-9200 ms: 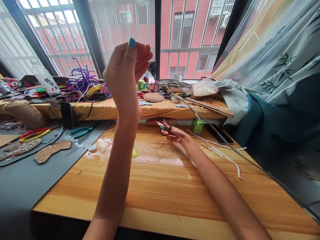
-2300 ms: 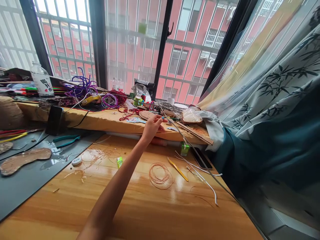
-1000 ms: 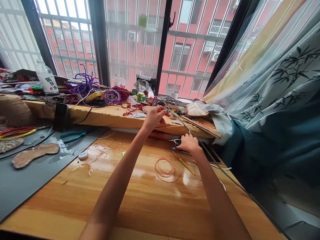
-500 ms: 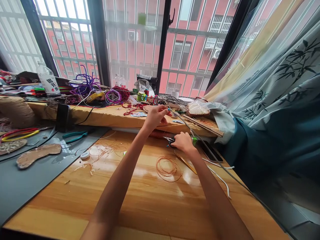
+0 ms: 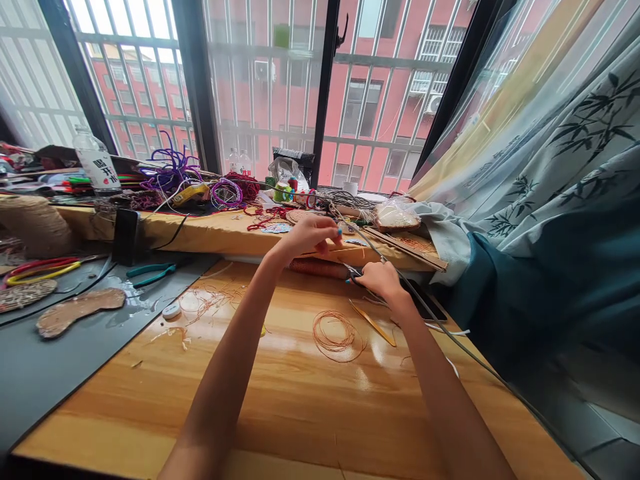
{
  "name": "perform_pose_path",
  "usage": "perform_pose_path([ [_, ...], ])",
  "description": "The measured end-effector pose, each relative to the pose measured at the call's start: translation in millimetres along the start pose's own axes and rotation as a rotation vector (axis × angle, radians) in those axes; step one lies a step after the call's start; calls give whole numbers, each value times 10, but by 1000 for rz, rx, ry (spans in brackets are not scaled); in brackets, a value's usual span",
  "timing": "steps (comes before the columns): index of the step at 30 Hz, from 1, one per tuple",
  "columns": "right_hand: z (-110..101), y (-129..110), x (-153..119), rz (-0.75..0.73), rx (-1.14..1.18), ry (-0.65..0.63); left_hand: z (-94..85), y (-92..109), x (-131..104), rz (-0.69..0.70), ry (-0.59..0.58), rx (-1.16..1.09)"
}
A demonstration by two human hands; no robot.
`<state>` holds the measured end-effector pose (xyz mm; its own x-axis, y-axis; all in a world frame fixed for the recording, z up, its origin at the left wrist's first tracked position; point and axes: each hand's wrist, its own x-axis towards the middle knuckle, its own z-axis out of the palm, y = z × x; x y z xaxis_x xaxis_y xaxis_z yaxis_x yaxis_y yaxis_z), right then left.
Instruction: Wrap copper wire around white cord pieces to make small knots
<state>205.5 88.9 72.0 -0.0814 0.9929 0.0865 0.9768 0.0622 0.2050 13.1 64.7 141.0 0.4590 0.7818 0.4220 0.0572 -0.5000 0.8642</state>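
Note:
My right hand (image 5: 381,279) is closed on a pair of scissors (image 5: 353,272), whose blades point left and away from me. Up and to the left, my left hand (image 5: 311,237) is raised in front of the shelf edge, thumb and fingers pinched together. A bit of blue shows at its fingertips; whatever is in the pinch is too fine to make out. A reddish-brown roll (image 5: 319,268) lies below that hand, against the shelf. Closer to me on the wooden desk are a loose coil of copper-coloured thread (image 5: 334,335) and a slim yellow pointed tool (image 5: 374,324).
Tangled thread (image 5: 205,301) and a white round cap (image 5: 171,311) lie left on the desk. Teal pliers (image 5: 151,274) and a brown curved piece (image 5: 83,312) rest on the grey mat. A cluttered shelf (image 5: 235,233) spans the back. A grey cable (image 5: 470,353) crosses at right.
My left hand has dropped slightly. My right hand, with the scissors, has shifted a little to the right; the green item beside it is no longer visible.

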Motion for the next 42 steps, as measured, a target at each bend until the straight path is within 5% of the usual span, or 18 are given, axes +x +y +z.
perform_pose_path([
  [5,-121,123,-28,34,41,-40,13,-322,-68,-439,-568,162],
  [7,-164,147,-53,29,56,-61,24,-575,-56,-578,-465,209],
  [13,-255,204,-112,11,118,-140,45,-1207,58,-603,-135,252],
  [18,-276,226,-115,-4,157,-168,220,-1536,113,-613,134,232],
  [23,-254,222,-122,-64,210,-199,362,-1726,88,-671,214,120],
  [29,-260,230,-133,-93,211,-233,432,-1590,169,-595,278,-106],
  [35,-166,207,-88,-121,168,-272,331,-1012,326,-302,391,-430],
  [42,38,14,-66,-117,105,-313,169,-457,265,-90,368,-730],
])
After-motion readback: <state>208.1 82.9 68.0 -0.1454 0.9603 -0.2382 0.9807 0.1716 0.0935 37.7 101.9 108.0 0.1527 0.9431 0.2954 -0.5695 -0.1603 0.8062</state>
